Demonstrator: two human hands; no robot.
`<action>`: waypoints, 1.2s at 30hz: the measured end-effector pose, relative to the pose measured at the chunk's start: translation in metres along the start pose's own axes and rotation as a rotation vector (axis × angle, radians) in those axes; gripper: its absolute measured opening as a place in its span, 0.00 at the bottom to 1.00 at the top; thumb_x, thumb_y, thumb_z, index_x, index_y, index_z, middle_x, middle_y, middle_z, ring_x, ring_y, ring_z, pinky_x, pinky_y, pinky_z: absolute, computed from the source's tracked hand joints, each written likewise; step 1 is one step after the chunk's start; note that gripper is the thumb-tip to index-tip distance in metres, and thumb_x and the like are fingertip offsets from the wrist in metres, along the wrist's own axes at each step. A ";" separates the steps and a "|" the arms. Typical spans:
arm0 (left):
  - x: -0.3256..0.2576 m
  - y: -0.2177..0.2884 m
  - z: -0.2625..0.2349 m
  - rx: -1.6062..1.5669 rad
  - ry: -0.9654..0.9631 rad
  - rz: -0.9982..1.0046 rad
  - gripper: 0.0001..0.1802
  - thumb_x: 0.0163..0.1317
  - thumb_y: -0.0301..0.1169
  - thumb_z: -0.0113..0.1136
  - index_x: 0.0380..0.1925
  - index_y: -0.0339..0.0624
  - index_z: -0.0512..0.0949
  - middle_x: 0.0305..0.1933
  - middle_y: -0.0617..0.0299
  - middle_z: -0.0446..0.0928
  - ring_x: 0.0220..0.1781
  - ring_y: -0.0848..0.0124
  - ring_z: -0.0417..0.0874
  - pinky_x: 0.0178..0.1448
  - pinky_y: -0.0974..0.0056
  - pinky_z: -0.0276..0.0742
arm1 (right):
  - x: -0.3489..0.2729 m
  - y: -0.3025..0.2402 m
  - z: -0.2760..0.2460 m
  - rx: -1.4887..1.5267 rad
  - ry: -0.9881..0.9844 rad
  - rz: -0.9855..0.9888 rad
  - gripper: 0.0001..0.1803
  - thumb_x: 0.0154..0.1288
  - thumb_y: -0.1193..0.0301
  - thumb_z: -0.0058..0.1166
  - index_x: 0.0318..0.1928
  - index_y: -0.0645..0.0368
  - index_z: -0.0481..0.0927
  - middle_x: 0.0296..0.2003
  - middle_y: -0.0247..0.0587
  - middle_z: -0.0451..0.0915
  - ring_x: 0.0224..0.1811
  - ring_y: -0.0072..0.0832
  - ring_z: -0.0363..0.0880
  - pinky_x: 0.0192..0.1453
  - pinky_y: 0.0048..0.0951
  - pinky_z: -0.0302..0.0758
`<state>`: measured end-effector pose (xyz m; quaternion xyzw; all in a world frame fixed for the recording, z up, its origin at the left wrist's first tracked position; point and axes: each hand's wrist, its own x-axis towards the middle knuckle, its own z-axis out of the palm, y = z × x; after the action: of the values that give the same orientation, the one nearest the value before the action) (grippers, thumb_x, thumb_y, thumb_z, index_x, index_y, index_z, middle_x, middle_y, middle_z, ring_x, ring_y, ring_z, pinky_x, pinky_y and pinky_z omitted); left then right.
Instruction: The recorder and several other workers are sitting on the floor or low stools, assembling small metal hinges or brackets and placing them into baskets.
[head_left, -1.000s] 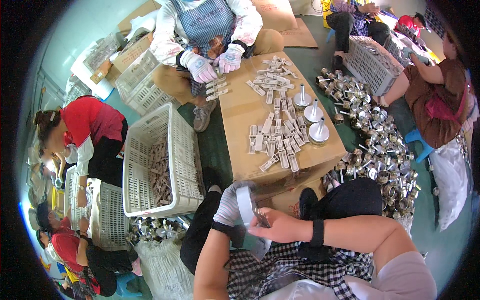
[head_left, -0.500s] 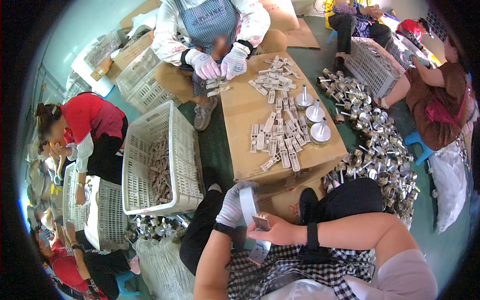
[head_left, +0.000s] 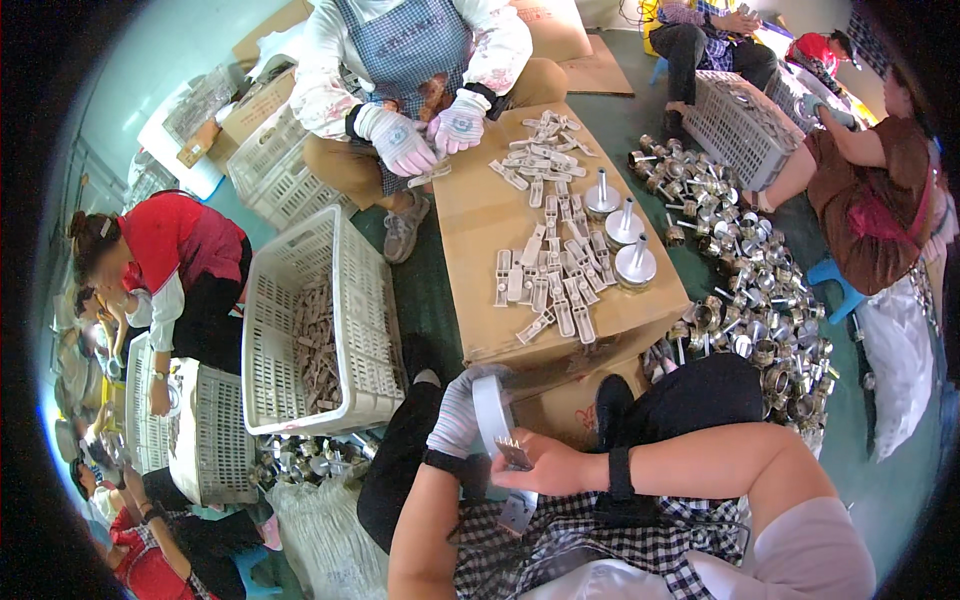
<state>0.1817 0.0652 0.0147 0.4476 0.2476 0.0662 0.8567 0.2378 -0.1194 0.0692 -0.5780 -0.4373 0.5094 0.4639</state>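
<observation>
My left hand (head_left: 455, 412), in a pale knitted glove, is closed round the back of a tape dispenser (head_left: 489, 408) with a white ring-shaped roll. On its near side is a toothed metal plate (head_left: 514, 454), and a second metal end (head_left: 517, 512) shows below. My bare right hand (head_left: 552, 466) is closed on the metal part, its fingers partly hidden behind it. Just beyond my hands is a cardboard box (head_left: 475, 290). Flat grey handle-like pieces (head_left: 560, 290) lie on it beside three round metal lids with stems (head_left: 634, 262).
Left of my legs is a white crate (head_left: 335, 225) of grey pieces. Metal cup-like parts (head_left: 765, 280) are heaped on the floor at right. Across the box, a person's gloved hands (head_left: 410, 140) hold a grey piece. Other people sit on both sides.
My hands stay on the tape dispenser; its toothed plate has tilted and dropped slightly. The person opposite has drawn the hands together and holds fewer pieces over the box edge.
</observation>
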 end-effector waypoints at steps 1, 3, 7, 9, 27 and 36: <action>0.000 -0.002 -0.005 0.000 0.003 0.002 0.15 0.55 0.15 0.56 0.43 0.38 0.77 0.46 0.57 0.79 0.44 0.70 0.80 0.48 0.65 0.80 | 0.001 -0.004 0.001 -0.005 -0.015 0.005 0.13 0.62 0.67 0.58 0.42 0.60 0.72 0.36 0.36 0.77 0.42 0.23 0.74 0.49 0.26 0.71; 0.000 -0.004 -0.013 -0.003 -0.063 0.014 0.16 0.54 0.13 0.56 0.43 0.37 0.76 0.46 0.57 0.79 0.44 0.70 0.80 0.47 0.65 0.81 | -0.002 -0.010 0.000 -0.005 -0.015 -0.013 0.14 0.62 0.67 0.59 0.42 0.60 0.71 0.36 0.36 0.77 0.41 0.23 0.74 0.49 0.26 0.71; -0.001 0.004 -0.006 -0.343 -0.134 -0.147 0.18 0.52 0.11 0.57 0.44 0.37 0.76 0.46 0.58 0.79 0.43 0.72 0.80 0.46 0.67 0.81 | -0.002 -0.012 -0.002 0.012 -0.023 -0.027 0.14 0.62 0.67 0.59 0.43 0.61 0.71 0.36 0.36 0.77 0.41 0.23 0.75 0.48 0.26 0.71; -0.004 0.004 0.003 -0.053 -0.046 -0.016 0.18 0.53 0.12 0.57 0.44 0.37 0.76 0.45 0.58 0.79 0.42 0.72 0.80 0.45 0.68 0.81 | -0.004 -0.015 -0.003 0.007 -0.030 -0.009 0.15 0.61 0.68 0.60 0.43 0.61 0.70 0.36 0.37 0.77 0.41 0.23 0.75 0.48 0.26 0.72; 0.001 0.001 -0.006 -0.061 0.001 -0.017 0.11 0.60 0.22 0.52 0.42 0.33 0.76 0.45 0.55 0.79 0.39 0.66 0.81 0.45 0.63 0.82 | -0.003 -0.010 0.001 0.065 -0.031 0.007 0.20 0.59 0.60 0.59 0.43 0.61 0.73 0.36 0.42 0.77 0.40 0.32 0.77 0.48 0.32 0.72; 0.001 -0.003 -0.003 0.051 0.027 0.041 0.13 0.58 0.19 0.53 0.44 0.35 0.77 0.44 0.55 0.79 0.41 0.68 0.81 0.46 0.63 0.82 | -0.006 -0.011 0.000 0.080 -0.023 -0.016 0.20 0.59 0.60 0.59 0.44 0.61 0.72 0.34 0.43 0.77 0.39 0.33 0.77 0.48 0.33 0.72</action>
<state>0.1806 0.0664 0.0104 0.4732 0.2513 0.0837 0.8402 0.2368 -0.1230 0.0815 -0.5495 -0.4264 0.5293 0.4859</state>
